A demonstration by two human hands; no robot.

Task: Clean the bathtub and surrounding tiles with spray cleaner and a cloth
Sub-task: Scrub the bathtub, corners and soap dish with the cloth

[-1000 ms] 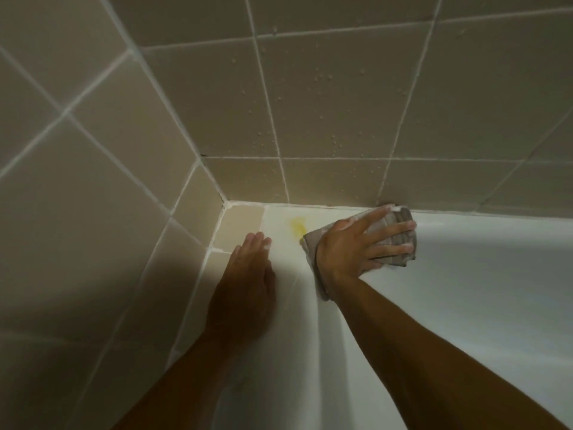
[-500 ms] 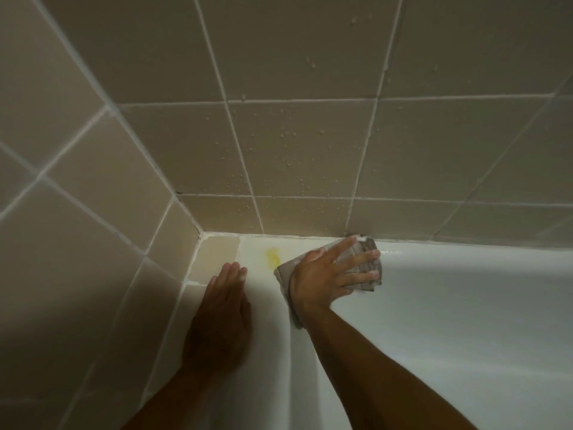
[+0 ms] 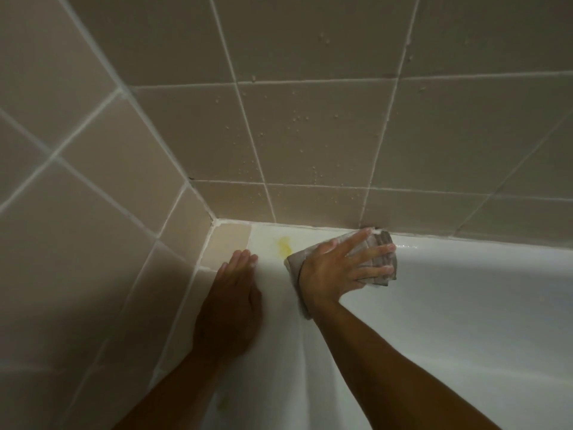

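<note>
Our left hand point(image 3: 232, 293) lies flat, fingers point(image 3: 245, 259) straight and together, on the white glossy bathtub rim point(image 3: 269, 274), while at three o'clock our right hand point(image 3: 333, 273) presses spread fingers on the limp grey folded cloth point(image 3: 379, 254), which we judge light, soft and best held under a flat palm.

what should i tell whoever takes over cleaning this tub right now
Right hand: flat, fingers spread, pressing the cloth on the tub rim by the back wall tiles.
Left hand: open, resting flat on the rim near the corner, holding nothing.
Yellow stain: on the rim between the hands, not wiped yet.
Droplets sit on the tiles. The spray bottle is not in view.
Left: wipe the stain, the corner and the tiles.
</note>
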